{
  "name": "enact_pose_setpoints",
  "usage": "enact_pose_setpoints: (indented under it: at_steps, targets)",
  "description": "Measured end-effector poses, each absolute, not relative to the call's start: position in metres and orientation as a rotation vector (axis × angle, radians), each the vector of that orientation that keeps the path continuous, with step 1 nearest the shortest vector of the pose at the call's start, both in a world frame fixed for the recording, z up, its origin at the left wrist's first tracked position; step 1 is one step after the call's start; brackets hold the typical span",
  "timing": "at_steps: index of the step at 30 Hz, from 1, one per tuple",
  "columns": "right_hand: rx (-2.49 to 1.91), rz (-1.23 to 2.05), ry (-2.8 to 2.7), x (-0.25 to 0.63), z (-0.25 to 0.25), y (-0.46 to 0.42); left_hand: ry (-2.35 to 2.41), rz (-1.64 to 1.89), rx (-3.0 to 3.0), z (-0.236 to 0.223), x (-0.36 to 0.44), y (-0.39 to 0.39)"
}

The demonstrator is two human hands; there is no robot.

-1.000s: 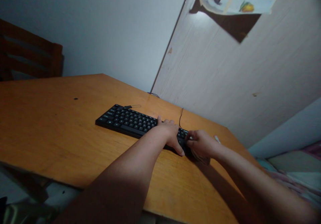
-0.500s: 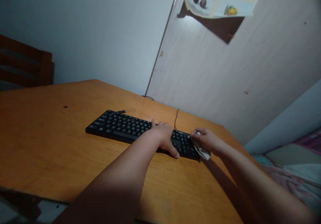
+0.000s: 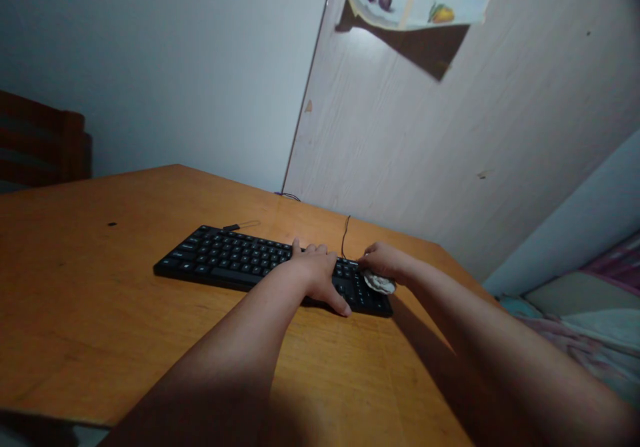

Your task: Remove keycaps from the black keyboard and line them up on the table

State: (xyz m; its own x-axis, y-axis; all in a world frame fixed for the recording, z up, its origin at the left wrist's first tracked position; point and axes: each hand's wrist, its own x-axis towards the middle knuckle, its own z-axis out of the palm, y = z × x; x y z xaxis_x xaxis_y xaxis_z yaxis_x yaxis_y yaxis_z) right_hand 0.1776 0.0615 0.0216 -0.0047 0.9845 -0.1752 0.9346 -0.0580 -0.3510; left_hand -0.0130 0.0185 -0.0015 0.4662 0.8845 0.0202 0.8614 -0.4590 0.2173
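Observation:
A black computer keyboard (image 3: 235, 255) lies flat on the wooden table, its long side running left to right. Across its right-middle part rests my left hand (image 3: 320, 275), palm down, with fingers spread toward the far edge and the thumb near the front edge. My right hand (image 3: 384, 260) is over the number pad at the keyboard's right end. Its fingers are closed on a crumpled whitish cloth (image 3: 380, 283), which hangs below them against the keys. The fingertips of my right hand are partly hidden.
The wooden table (image 3: 100, 313) meets the wall at the back. A thin cable (image 3: 346, 235) runs behind the keyboard, and a small black tag with a loop (image 3: 231, 227) lies near its far edge. A wooden chair (image 3: 45, 140) stands at left; bedding (image 3: 585, 327) shows at right.
My right hand has moved with the cloth, from the keyboard's right edge farther in and toward the back of the number pad. My left hand stays on the keyboard. The view has shifted slightly.

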Motion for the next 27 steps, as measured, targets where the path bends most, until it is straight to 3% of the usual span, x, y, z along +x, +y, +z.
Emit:
enact_pose_setpoints:
  at_steps: [13, 21, 27]
  targets:
    - [-2.091, 0.729, -1.982, 0.183, 0.013, 0.066, 1.527, 0.189, 2.493, -0.003, -0.012, 0.021]
    - [-1.904, 0.056, -2.427, 0.19, 0.016, 0.034, 1.522, 0.184, 2.483, -0.001, -0.012, 0.019]
    - [-1.833, 0.039, -2.487, 0.201, 0.013, 0.022, 1.527, 0.194, 2.474, 0.0, -0.011, 0.018]
